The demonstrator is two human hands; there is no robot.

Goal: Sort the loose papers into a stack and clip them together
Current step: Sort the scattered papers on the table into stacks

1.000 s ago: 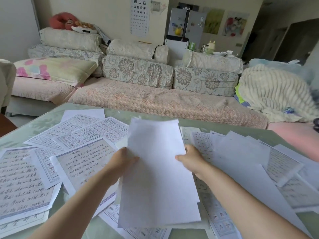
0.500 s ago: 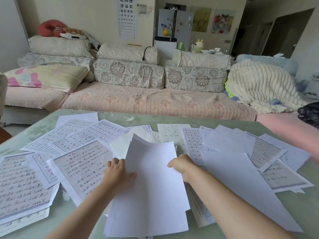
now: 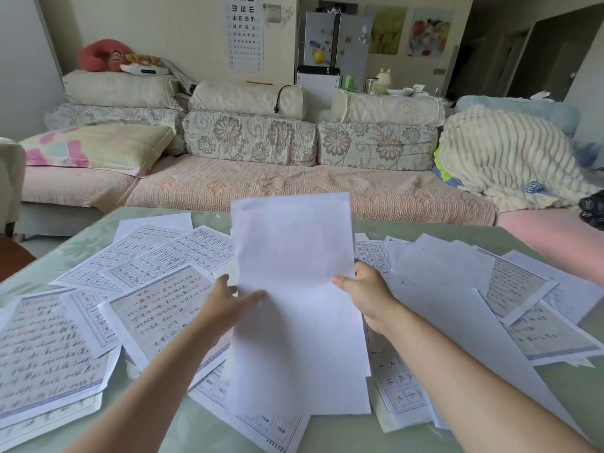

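I hold a small stack of white sheets (image 3: pixel 294 289) upright in front of me, blank backs toward me. My left hand (image 3: pixel 225 305) pinches its left edge, thumb on the near side. My right hand (image 3: pixel 366 292) grips the right edge the same way. The stack's bottom edge rests near the table among other papers. Loose printed sheets with handwriting grids (image 3: pixel 157 308) lie scattered to the left, and more blank and printed sheets (image 3: pixel 457 289) spread to the right. No clip shows anywhere.
The papers cover a pale green table (image 3: pixel 98 230). Beyond its far edge stands a long sofa (image 3: pixel 261 188) with floral cushions and a cream blanket (image 3: pixel 503 158). A pink seat (image 3: pixel 555 237) sits at the right.
The held stack has risen from a low tilt to nearly upright, its top edge now higher. Both hands moved up with it and keep their hold on the side edges.
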